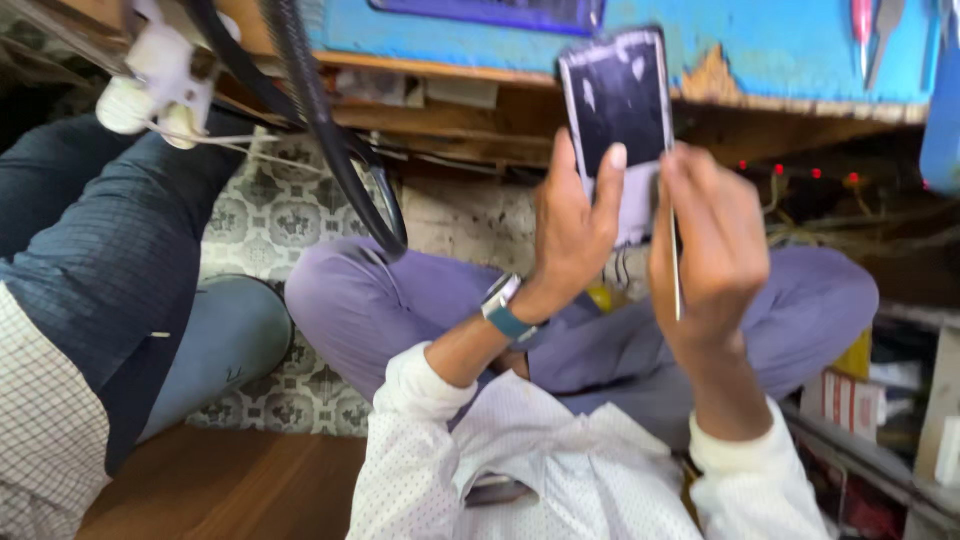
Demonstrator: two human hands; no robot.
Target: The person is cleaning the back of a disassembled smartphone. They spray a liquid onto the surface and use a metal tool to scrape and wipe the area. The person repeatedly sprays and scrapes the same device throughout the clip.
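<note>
My left hand (575, 230), with a watch (505, 312) on its wrist, holds up a phone (618, 120) with a dark, scuffed panel and a pale frame; the thumb rests on its lower part. My right hand (715, 250) is beside the phone's lower right edge and pinches a thin metal tool (678, 272) that points downward along that edge. Both hands are raised above my crossed legs in purple trousers (400, 300). My white dotted sleeves fill the bottom of the view.
A blue workbench edge (780, 50) with tools runs across the top. A thick black cable (330, 130) and a white fitting (160, 75) hang at upper left. Another person's leg (110, 230) is at left. Boxes (850, 400) sit at right.
</note>
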